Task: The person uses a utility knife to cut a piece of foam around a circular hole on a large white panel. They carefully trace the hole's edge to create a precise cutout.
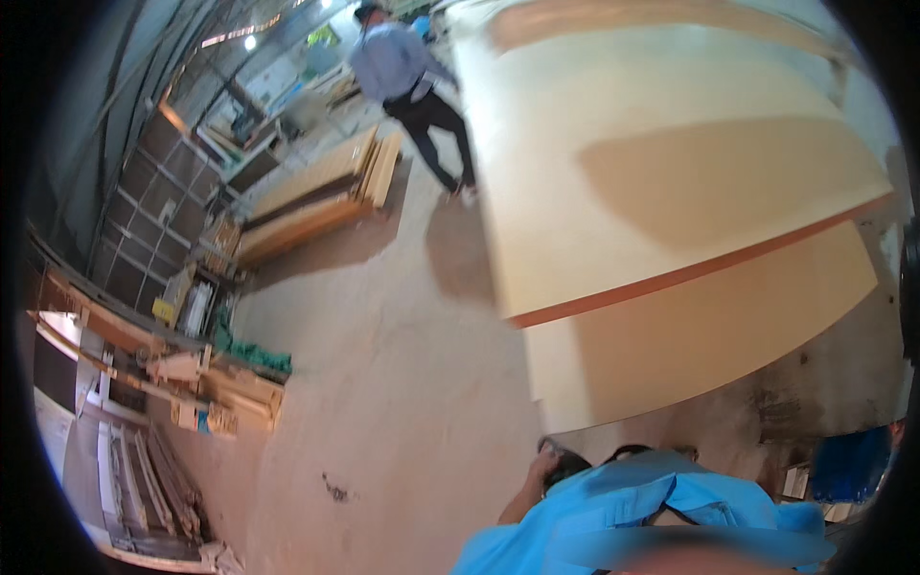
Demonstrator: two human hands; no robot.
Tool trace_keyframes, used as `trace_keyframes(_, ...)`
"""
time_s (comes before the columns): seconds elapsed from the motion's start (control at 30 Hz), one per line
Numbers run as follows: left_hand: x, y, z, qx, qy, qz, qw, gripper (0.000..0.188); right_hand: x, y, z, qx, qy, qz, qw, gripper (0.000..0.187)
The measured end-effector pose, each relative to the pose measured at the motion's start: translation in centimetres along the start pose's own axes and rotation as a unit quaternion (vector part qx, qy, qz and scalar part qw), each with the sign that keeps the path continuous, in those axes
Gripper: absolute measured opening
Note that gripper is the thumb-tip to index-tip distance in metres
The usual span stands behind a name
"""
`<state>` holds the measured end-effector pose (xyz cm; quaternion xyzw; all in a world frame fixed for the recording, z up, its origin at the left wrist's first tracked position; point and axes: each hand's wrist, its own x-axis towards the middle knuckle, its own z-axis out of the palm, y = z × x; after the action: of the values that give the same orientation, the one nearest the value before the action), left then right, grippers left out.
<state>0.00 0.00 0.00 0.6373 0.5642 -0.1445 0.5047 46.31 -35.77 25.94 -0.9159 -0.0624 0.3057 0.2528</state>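
My left hand (544, 468) hangs low at my side, close to my blue shirt (623, 508). It is small and blurred against something dark, so its fingers cannot be made out. My right hand does not show. In front of me lies a large pale wooden panel (537, 230) with a reddish-brown near edge. Beneath it a second pale sheet (690, 335) juts out toward me, its near edge curved in this view. A gap separates my left hand from the sheet's near left corner.
Concrete floor (374, 383) stretches to the left. Another person (402, 77) in a grey-blue top and dark trousers stands beyond it, left of the panel. Stacked boards (316, 192), timber pieces (240, 393) and green cloth (259, 355) line the left side. A blue container (848, 465) sits at lower right.
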Motion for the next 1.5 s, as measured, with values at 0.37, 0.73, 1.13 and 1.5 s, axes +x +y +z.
trace_keyframes(0.37, -0.8, -9.6, -17.5, -0.073, -0.007, -0.066, 0.995, 0.061, -7.4, -11.1, 30.8, -0.040, -0.295, 0.103, 0.949, 0.049)
trace_keyframes(0.73, 4.1, -10.3, -32.0, -0.027, -0.015, 0.063, 0.998, 0.058, -9.2, -22.2, 49.6, -0.080, -0.404, 0.154, 0.898, 0.048)
trace_keyframes(1.13, 2.4, -28.0, -59.3, -0.544, 0.395, -0.094, 0.735, 0.027, -4.3, -68.4, 71.6, -0.066, -0.260, -0.333, 0.904, 0.056)
trace_keyframes(1.5, 12.5, -38.8, -73.8, -0.470, 0.238, -0.203, 0.826, 0.019, -31.5, -115.6, 55.0, 0.330, 0.212, -0.809, 0.437, 0.056)
